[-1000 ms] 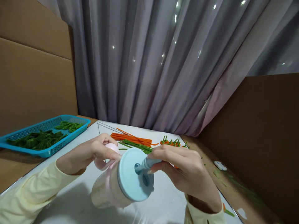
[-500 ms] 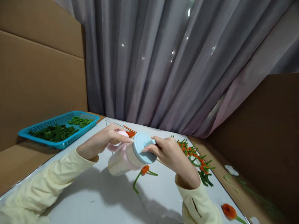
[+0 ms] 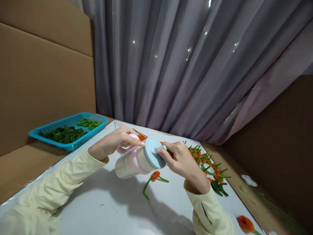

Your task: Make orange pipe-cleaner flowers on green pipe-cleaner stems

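I hold a cream and pink cup (image 3: pixel 130 163) tilted on its side above the white table (image 3: pixel 102 202). My left hand (image 3: pixel 114 142) is closed round its pink handle. My right hand (image 3: pixel 177 158) pinches the small knob on the cup's light blue lid (image 3: pixel 150 156). Just under the cup lies an orange pipe-cleaner flower with a green stem (image 3: pixel 153 179).
A blue basket (image 3: pixel 70 130) with green pieces sits at the left on a cardboard ledge. Orange and green pipe-cleaner flowers (image 3: pixel 210 169) are heaped to the right, with orange strips (image 3: pixel 141 135) behind the cup. Another orange flower (image 3: pixel 245 223) lies near the table's right front. Cardboard walls and a grey curtain enclose the table.
The cup has moved away from the camera and lower towards the table, with both hands still on it. The view has shifted, and the flower under the cup has come into sight.
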`<state>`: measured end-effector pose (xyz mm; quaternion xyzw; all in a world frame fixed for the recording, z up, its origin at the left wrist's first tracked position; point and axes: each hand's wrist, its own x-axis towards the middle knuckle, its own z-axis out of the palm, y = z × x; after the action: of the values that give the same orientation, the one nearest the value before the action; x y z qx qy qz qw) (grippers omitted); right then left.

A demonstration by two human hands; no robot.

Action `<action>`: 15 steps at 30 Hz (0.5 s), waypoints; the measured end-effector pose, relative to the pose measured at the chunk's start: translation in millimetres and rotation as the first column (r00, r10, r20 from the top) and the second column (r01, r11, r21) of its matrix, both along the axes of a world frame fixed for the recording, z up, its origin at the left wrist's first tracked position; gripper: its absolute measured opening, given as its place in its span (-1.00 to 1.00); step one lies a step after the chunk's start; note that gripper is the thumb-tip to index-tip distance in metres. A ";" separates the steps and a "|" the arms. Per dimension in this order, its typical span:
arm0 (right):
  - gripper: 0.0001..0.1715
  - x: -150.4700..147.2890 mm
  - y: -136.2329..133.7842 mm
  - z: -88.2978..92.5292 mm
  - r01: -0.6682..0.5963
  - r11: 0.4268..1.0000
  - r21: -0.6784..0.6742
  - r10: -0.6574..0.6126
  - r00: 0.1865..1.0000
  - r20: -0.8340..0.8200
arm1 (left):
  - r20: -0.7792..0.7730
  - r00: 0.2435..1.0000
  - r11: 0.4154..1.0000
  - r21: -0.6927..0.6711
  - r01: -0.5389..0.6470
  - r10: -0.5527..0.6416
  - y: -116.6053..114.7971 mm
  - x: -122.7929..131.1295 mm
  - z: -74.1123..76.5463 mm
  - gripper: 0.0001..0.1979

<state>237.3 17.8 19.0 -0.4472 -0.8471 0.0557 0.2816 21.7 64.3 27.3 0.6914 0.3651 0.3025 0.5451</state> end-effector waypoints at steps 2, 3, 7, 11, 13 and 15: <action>-0.45 -3.5 1.7 -0.8 0.100 0.994 -0.052 -0.099 0.995 0.006 | -0.004 1.000 1.000 0.010 -0.017 0.017 0.0 0.1 0.1 -0.58; -0.44 -3.8 3.0 -0.5 0.120 0.989 -0.081 -0.119 0.993 0.015 | -0.009 1.000 1.000 0.020 -0.022 0.022 0.3 0.5 -0.1 -0.57; -0.54 3.6 5.8 4.5 0.016 0.990 -0.142 -0.011 0.999 0.036 | -0.018 1.000 0.998 0.066 -0.001 0.002 3.6 3.5 -1.7 -0.54; -0.64 14.2 -6.7 14.9 -0.073 0.993 -0.090 0.078 0.996 0.043 | -0.011 0.999 0.998 0.020 0.054 -0.053 6.8 4.2 -3.5 -0.53; -0.69 17.5 -20.3 22.5 -0.121 0.991 -0.054 0.124 0.991 0.049 | -0.030 0.994 0.994 -0.027 0.101 -0.102 7.4 2.6 -4.6 -0.52; -0.76 20.7 -38.0 31.4 -0.153 0.988 -0.002 0.152 0.987 0.049 | -0.041 0.989 0.989 -0.054 0.140 -0.142 6.5 0.2 -5.5 -0.51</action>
<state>258.0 -20.3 50.4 -0.3820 -0.8856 0.0652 0.2560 21.9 70.8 21.8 0.7079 0.3351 0.2384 0.5743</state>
